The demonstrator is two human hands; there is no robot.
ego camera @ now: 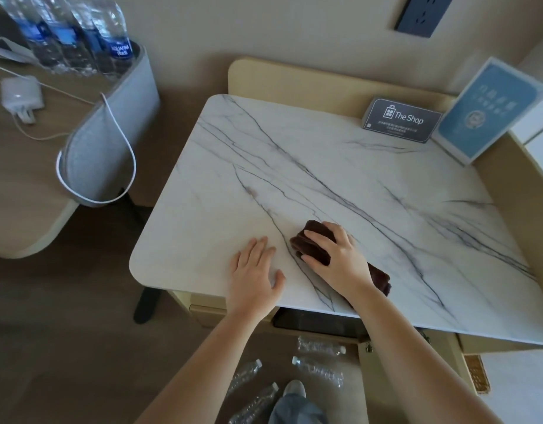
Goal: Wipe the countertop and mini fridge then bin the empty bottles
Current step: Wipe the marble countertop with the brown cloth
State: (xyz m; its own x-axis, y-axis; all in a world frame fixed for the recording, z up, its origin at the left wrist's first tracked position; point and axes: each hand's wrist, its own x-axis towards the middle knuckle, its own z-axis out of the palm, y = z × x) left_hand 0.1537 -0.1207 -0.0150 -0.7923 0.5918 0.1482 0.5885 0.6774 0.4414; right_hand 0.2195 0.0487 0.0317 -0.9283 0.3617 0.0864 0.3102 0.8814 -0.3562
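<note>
Head view: the white marble countertop (340, 166) with grey veins filled the middle of the picture; the left hand (254, 270) lay flat on it near the front left corner, fingers straight and slightly spread, released and grasping nothing; just beside it, apart from it, the right hand (337, 255) pressed a folded dark brown cloth (299, 243) onto the countertop near the front edge, fingers bent over the top of the cloth and thumb against its side, so that it was grasping the cloth; part of the cloth stuck out from under the wrist on the right.

At the back right corner of the countertop stood a dark sign (401, 120) reading "The Shop" and, touching it on the right, a blue card in a clear stand (490, 113), tilted backward; a dark wall socket (424, 13) sat on the wall above.

Under the front edge of the countertop a dark recess (313, 322) showed; whether it was the mini fridge could not be told.

The empty bottles (319, 367), clear and crumpled, lay scattered on the floor below the forearms, near a grey shoe (294, 388).

To the left, well apart from the countertop, a brown desk (22, 166) held a row of full water bottles (80, 35) with blue labels, a white charger (21, 93) and a white cable (123, 139).
</note>
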